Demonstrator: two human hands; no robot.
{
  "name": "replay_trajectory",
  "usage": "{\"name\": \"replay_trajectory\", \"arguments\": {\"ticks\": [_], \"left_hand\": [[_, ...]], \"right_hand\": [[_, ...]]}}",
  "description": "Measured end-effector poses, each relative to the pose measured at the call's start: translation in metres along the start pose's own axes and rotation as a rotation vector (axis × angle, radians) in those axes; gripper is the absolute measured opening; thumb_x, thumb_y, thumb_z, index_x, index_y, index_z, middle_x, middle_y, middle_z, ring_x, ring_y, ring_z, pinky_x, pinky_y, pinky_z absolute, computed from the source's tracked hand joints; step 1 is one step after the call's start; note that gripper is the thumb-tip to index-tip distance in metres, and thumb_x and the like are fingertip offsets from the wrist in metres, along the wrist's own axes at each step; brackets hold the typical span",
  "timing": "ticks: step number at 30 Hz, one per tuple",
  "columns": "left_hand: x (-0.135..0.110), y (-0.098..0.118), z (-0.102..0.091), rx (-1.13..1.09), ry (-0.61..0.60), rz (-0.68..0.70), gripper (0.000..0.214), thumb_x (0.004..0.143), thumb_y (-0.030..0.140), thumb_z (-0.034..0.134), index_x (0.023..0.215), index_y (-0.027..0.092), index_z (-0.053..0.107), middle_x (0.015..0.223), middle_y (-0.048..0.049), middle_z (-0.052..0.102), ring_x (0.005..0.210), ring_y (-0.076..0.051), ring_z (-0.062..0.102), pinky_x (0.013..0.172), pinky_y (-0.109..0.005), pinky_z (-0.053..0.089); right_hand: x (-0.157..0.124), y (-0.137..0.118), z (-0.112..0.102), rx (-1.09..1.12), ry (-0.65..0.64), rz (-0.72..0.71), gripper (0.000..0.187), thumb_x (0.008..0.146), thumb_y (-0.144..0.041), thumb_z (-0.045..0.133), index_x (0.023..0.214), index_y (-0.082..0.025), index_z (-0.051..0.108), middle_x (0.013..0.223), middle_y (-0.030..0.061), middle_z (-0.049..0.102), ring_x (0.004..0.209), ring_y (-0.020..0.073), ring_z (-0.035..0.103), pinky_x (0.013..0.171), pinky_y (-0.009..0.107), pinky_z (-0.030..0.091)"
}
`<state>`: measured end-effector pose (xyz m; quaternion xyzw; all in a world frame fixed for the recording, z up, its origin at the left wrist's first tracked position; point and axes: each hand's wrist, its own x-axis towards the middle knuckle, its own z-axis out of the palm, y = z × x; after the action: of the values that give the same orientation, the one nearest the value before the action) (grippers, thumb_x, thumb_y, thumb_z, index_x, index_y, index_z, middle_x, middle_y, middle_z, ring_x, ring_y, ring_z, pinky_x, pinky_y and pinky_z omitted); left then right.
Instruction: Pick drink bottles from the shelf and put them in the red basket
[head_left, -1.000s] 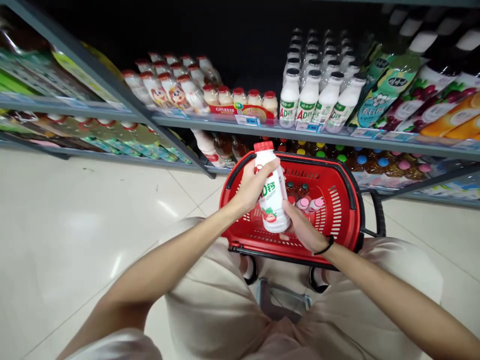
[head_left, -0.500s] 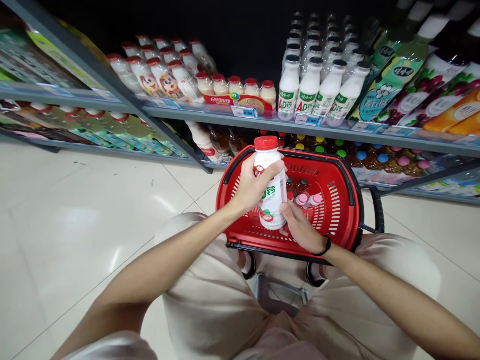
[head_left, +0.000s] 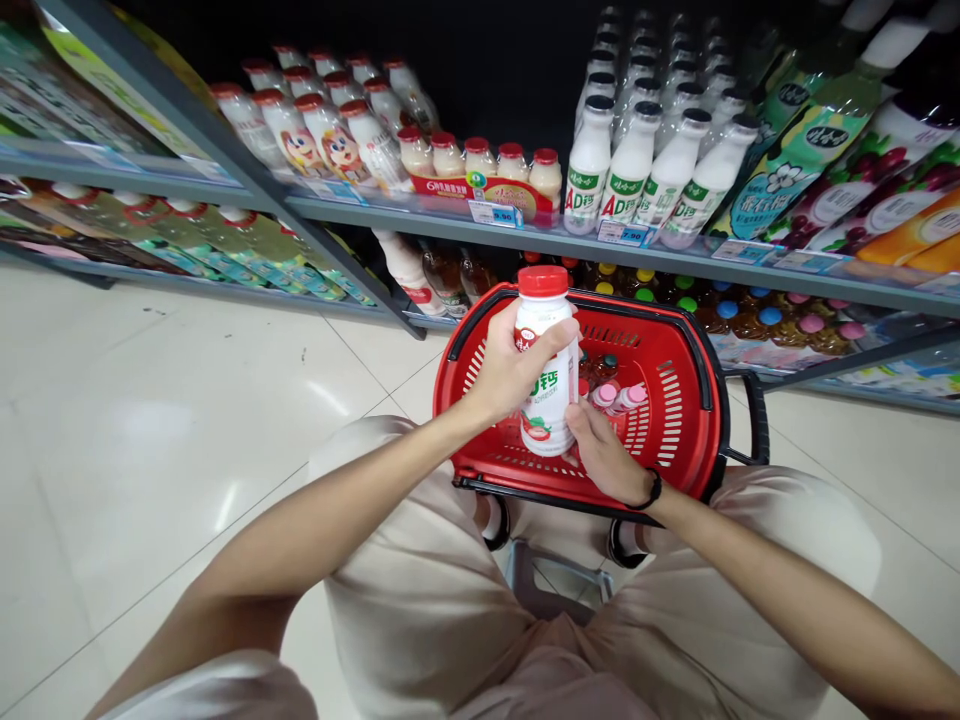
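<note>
A white milk drink bottle with a red cap and green lettering is held upright above the red shopping basket. My left hand wraps round its upper body, thumb across the front. Lower down, my right hand grips the bottle's right side near its base; a dark band circles that wrist. Inside the basket, partly hidden behind the bottle and my hand, lie small pink-capped bottles and dark-capped bottles. The basket stands between my knees.
A shelf edge runs across beyond the basket, bearing white dark-capped bottles, red-capped bottles and a pack of small bottles. Bottles with coloured caps fill the lower shelf. The basket handle sticks out to the right.
Both hands still hold the bottle, which has shifted very slightly right and up in view. The shelves have shifted a little in the picture as the camera moved.
</note>
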<state>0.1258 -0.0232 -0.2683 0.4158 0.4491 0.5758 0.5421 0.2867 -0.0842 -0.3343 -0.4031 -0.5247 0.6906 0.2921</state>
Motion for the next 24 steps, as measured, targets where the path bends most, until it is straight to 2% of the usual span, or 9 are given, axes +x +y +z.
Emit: {"name": "replay_trajectory", "arguments": {"ticks": [4, 8, 16, 21, 24], "left_hand": [[0.0002, -0.0025, -0.0012, 0.028, 0.003, 0.003, 0.045, 0.077, 0.053, 0.085, 0.089, 0.017, 0.060, 0.076, -0.0016, 0.067, 0.061, -0.014, 0.063, 0.058, -0.026, 0.055], [-0.0003, -0.0004, 0.0005, 0.031, -0.002, 0.012, 0.044, 0.077, 0.052, 0.085, 0.088, 0.018, 0.060, 0.073, -0.0012, 0.068, 0.059, -0.014, 0.064, 0.056, -0.027, 0.055], [0.0006, -0.0030, 0.0011, -0.001, 0.004, -0.020, 0.045, 0.076, 0.053, 0.087, 0.087, 0.019, 0.060, 0.071, -0.0014, 0.070, 0.056, -0.015, 0.065, 0.052, -0.026, 0.055], [0.0016, -0.0045, 0.0013, 0.004, 0.007, -0.011, 0.043, 0.075, 0.051, 0.087, 0.087, 0.018, 0.062, 0.067, 0.0006, 0.068, 0.053, -0.013, 0.063, 0.049, -0.024, 0.053], [0.0023, -0.0051, 0.0015, 0.005, 0.008, 0.005, 0.043, 0.075, 0.051, 0.087, 0.085, 0.017, 0.062, 0.067, 0.0014, 0.067, 0.052, -0.013, 0.062, 0.049, -0.024, 0.052]], "right_hand": [[-0.0002, 0.0014, 0.0002, 0.006, 0.010, -0.006, 0.052, 0.104, -0.073, 0.048, 0.093, -0.023, 0.055, 0.076, -0.0003, 0.054, 0.063, 0.0149, 0.052, 0.054, 0.026, 0.051], [0.0003, 0.0020, 0.0004, -0.016, 0.022, -0.047, 0.051, 0.106, -0.071, 0.047, 0.089, -0.023, 0.053, 0.074, -0.0010, 0.052, 0.061, 0.0142, 0.049, 0.054, 0.027, 0.049], [0.0006, -0.0017, 0.0008, -0.052, 0.022, -0.019, 0.059, 0.103, -0.079, 0.043, 0.097, -0.022, 0.059, 0.072, -0.0003, 0.055, 0.057, 0.0155, 0.050, 0.050, 0.029, 0.048], [0.0007, -0.0017, 0.0000, -0.081, 0.027, -0.018, 0.060, 0.103, -0.079, 0.042, 0.101, -0.023, 0.063, 0.076, 0.0024, 0.059, 0.069, 0.0203, 0.058, 0.064, 0.034, 0.058], [0.0009, -0.0001, -0.0001, -0.075, 0.021, -0.018, 0.062, 0.102, -0.080, 0.042, 0.105, -0.023, 0.065, 0.074, 0.0026, 0.059, 0.072, 0.0223, 0.060, 0.069, 0.036, 0.059]]}}
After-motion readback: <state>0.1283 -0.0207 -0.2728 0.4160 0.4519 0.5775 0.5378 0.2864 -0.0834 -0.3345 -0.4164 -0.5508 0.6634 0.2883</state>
